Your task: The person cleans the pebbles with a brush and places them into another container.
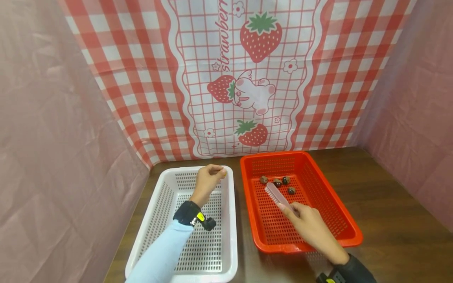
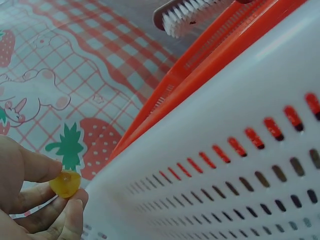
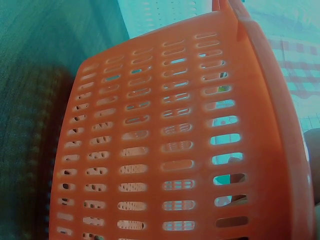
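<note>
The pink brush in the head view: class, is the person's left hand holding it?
No: the right hand holds the pink brush over the red basket.

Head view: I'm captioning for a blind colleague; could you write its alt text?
A left hand pinches a small yellow piece near the far rim of a white basket, while a right hand holds a pink brush over a red basket with four brown pieces inside. A strawberry-print cloth hangs behind.

white basket (image 2: 235, 87): cropped | pink brush (image 1: 276, 192): end hidden behind right fingers (image 1: 300, 207)
</note>
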The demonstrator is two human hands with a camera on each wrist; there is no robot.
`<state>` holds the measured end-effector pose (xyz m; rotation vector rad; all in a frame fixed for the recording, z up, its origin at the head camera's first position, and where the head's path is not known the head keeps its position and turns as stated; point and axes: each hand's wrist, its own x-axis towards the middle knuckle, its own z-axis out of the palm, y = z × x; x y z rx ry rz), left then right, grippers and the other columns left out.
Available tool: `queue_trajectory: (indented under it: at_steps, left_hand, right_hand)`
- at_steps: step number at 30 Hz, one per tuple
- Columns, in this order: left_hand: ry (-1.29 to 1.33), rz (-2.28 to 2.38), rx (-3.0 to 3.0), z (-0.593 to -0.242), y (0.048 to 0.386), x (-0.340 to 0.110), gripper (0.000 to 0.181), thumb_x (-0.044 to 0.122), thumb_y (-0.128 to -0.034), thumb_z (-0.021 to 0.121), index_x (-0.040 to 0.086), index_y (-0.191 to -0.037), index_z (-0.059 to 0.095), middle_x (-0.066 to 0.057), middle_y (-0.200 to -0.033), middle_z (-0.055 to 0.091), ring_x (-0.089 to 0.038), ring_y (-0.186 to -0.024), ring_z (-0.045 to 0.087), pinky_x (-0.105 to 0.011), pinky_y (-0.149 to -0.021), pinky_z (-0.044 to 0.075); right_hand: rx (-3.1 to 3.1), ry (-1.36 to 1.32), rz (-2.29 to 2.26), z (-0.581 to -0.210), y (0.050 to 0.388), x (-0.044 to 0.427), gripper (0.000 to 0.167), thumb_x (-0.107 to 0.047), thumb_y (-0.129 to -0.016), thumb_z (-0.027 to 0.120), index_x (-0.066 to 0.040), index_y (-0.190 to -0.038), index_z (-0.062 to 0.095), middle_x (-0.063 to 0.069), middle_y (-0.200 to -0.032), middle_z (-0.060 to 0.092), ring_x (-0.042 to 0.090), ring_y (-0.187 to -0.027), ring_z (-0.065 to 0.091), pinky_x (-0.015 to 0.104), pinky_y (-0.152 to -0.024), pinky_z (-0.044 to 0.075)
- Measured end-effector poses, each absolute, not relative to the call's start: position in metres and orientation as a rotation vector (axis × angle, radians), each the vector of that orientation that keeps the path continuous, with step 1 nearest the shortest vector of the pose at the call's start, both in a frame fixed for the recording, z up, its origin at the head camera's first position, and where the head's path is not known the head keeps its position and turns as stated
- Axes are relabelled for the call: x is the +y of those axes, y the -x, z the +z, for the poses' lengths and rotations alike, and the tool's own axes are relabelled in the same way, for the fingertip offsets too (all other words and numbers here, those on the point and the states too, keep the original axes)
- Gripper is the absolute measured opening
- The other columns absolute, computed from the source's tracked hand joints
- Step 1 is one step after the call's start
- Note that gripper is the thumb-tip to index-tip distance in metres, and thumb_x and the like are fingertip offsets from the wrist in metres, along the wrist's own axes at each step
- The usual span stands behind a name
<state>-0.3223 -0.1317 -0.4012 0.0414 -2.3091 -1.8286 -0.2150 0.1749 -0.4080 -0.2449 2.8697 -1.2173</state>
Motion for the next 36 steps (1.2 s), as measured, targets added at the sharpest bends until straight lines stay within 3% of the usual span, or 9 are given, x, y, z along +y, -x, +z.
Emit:
queue_trajectory:
  at_steps: [13, 25, 36]
  left_hand:
    - [-0.168, -1.879, -2.292, -0.405, 0.329, -0.148, 0.023, 0.012, -0.0938, 0.076, 0.001, -0.112, 0.068, -0.014, -0.103, 0.070, -0.029, -0.094, 0.071, -0.045, -0.089, 0.059]
    - [-0.220, -1.797, -2.342, -0.408, 0.332, -0.160, 0.024, 0.013, -0.0934, 0.075, 0.003, -0.115, 0.071, -0.013, -0.105, 0.071, -0.028, -0.097, 0.070, -0.038, -0.085, 0.060]
    - [-0.261, -1.685, -2.403, -0.408, 0.335, -0.167, 0.022, 0.017, -0.0901, 0.078, 0.008, -0.109, 0.074, -0.008, -0.101, 0.072, -0.024, -0.093, 0.066, -0.034, -0.078, 0.053]
  right_hand:
    - [2.866, 0.269, -1.249, -0.409, 0.214, 0.176, 0.047, -0.052, -0.103, 0.057, -0.010, -0.081, 0.057, -0.003, -0.062, 0.039, 0.009, -0.052, 0.033, 0.023, -0.049, 0.030]
    - [2.857, 0.282, -1.266, -0.411, 0.215, 0.176, 0.046, -0.049, -0.104, 0.058, -0.010, -0.080, 0.056, -0.003, -0.062, 0.038, 0.009, -0.052, 0.031, 0.023, -0.050, 0.029]
    - [2.849, 0.286, -1.281, -0.409, 0.214, 0.177, 0.044, -0.048, -0.104, 0.058, -0.011, -0.080, 0.055, -0.003, -0.062, 0.038, 0.009, -0.052, 0.031, 0.023, -0.050, 0.029]
